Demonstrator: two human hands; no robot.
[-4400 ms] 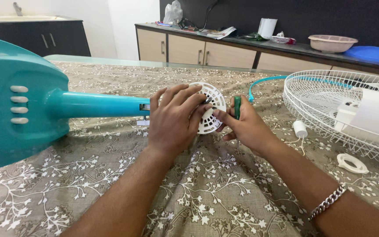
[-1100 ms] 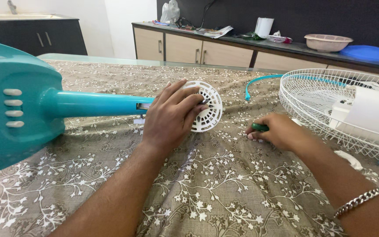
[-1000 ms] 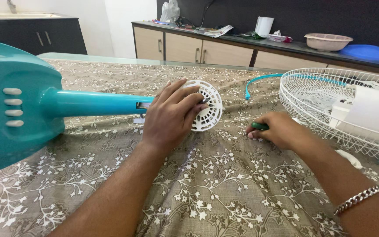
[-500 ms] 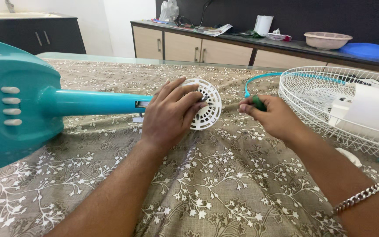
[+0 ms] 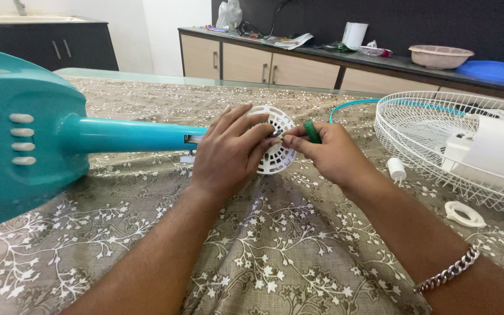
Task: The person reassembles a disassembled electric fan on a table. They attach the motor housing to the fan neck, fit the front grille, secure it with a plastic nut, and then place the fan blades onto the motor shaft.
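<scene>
Head view looks down on a white slotted motor cover (image 5: 276, 153), round and vented, which sits at the end of the teal fan stand (image 5: 129, 135) lying flat on the flower-patterned cloth (image 5: 275, 251), near the middle of the table. The left hand (image 5: 228, 154) lies spread over the cover's near side, fingers fanned across the slots and pressing it in place. The right hand (image 5: 328, 154) is closed around a green-handled screwdriver (image 5: 311, 131), and its thumb and forefinger are brought together at the cover's right edge; whether a small screw is pinched there is too small to tell. The tool's tip is hidden behind the fingers. The likeliest trouble, as I judge it, is a slip: the stand rests on soft cloth, so a sideways push could roll the round tube and throw the tip off its mark, towards the left fingertips just beside it. Any small part let go here could vanish into the busy pattern of the cloth. Thin plastic ribs might crack under a hard push. Farther right lie a small white cap (image 5: 396, 169), a white plastic ring (image 5: 465, 214) and the white wire fan guard (image 5: 438, 140), near enough for the right forearm to knock.
</scene>
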